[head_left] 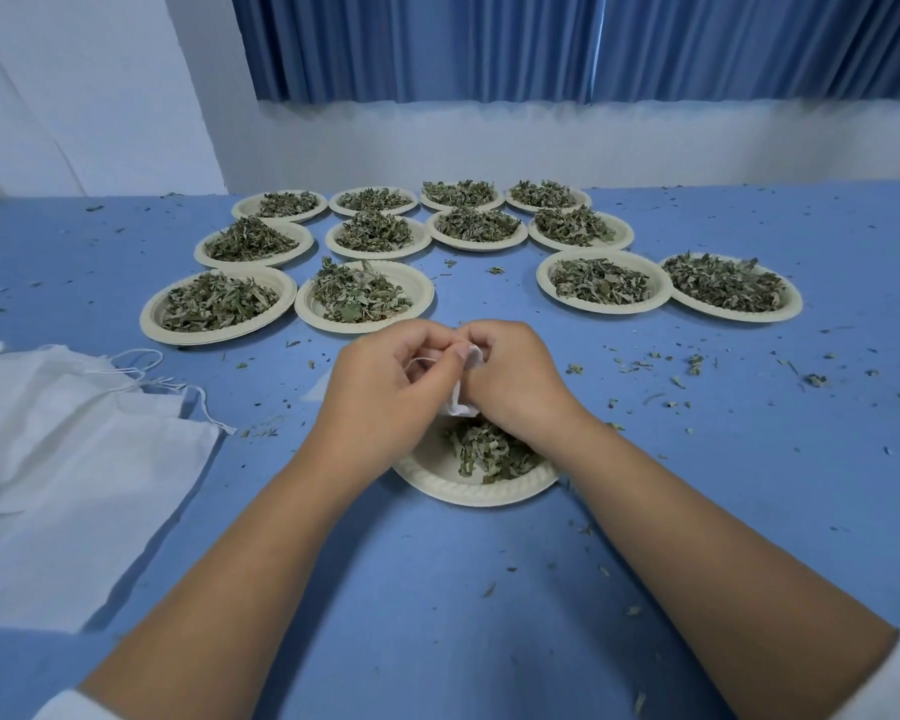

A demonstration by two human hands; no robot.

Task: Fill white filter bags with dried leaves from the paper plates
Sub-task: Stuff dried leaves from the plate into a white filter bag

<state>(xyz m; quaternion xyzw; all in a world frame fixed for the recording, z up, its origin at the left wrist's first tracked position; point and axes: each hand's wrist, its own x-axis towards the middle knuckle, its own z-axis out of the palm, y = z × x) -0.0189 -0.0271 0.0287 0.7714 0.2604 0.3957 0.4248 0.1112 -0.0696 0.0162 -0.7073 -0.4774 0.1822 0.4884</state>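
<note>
Both hands meet over a paper plate [440, 485] that holds a small heap of dried leaves [494, 454] near the table's front. My left hand [385, 392] pinches the thin white drawstring of a white filter bag [463, 402]. My right hand [515, 381] grips the bunched top of that bag, so most of the bag is hidden between the palms. Only a small white fold shows below the fingers, right above the leaves.
Several paper plates [604, 304] heaped with dried leaves stand in rows across the blue table [437, 589]. A pile of flat white filter bags [74, 459] with drawstrings lies at the left. Leaf crumbs [692, 363] are scattered over the cloth, mostly to the right.
</note>
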